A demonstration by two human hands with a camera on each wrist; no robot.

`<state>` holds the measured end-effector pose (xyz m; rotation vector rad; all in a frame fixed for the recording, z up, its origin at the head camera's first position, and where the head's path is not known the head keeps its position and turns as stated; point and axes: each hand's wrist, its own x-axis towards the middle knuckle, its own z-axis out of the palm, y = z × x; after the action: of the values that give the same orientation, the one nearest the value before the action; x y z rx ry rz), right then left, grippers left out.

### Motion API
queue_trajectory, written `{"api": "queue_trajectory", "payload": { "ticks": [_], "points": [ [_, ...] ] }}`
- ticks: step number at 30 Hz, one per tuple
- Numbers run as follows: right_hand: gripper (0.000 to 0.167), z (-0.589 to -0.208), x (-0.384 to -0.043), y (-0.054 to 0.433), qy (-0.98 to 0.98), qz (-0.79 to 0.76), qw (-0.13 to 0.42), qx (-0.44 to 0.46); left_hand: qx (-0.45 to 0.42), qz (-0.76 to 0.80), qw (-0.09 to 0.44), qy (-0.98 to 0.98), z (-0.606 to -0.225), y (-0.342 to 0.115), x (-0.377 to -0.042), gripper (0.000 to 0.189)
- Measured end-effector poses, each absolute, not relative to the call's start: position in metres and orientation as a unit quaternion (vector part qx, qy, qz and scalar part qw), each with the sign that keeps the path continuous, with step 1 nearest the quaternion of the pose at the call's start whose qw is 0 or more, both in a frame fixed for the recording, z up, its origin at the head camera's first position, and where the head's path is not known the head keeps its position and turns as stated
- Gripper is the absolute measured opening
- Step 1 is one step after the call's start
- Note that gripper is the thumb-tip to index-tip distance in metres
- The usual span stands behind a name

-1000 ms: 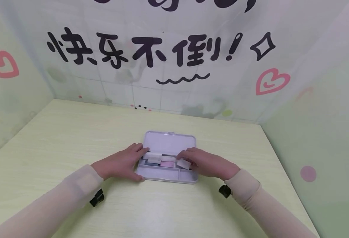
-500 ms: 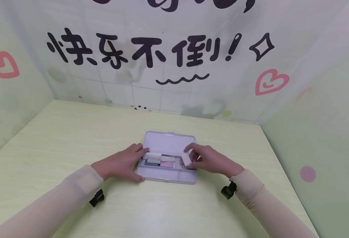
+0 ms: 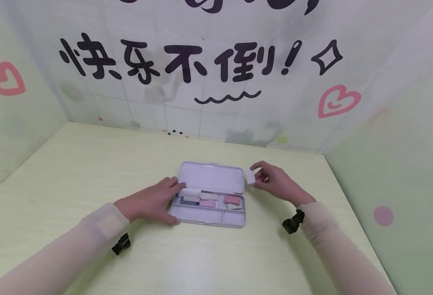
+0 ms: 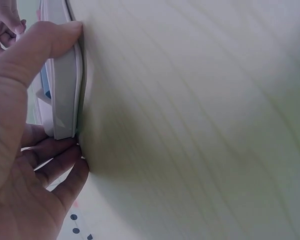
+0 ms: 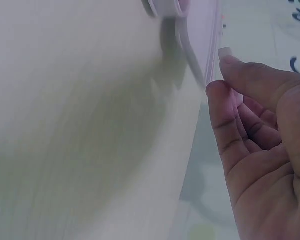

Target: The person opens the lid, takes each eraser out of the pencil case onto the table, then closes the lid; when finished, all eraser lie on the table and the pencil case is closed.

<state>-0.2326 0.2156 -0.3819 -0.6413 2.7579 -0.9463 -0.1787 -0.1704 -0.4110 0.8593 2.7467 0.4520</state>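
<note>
By the right hand (image 3: 275, 180), a small white rectangular block (image 3: 250, 176) was pinched between thumb and fingers, just to the right of an open, flat, pale-lilac plastic case (image 3: 210, 177), whose left end was gripped by the left hand (image 3: 151, 201).

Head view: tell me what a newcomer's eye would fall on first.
Probably the big dark lettering across the back wall. Next, perhaps, the open lilac case on the table, its left end gripped by the left hand. Then the right hand, pinching a small white block just right of the case's lid.
</note>
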Motion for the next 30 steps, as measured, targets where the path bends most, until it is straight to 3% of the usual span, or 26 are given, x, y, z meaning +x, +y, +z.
{"api": "queue_trajectory", "payload": {
  "ticks": [16, 30],
  "points": [
    [0.042, -0.401, -0.274, 0.235, 0.938, -0.307, 0.071, -0.141, 0.292, 0.157, 0.114, 0.936, -0.413, -0.171, -0.179, 0.101],
    [0.043, -0.414, -0.286, 0.242, 0.938, -0.316, 0.084, -0.115, 0.289, 0.153, 0.121, 0.937, -0.412, -0.171, -0.178, 0.102]
  ]
}}
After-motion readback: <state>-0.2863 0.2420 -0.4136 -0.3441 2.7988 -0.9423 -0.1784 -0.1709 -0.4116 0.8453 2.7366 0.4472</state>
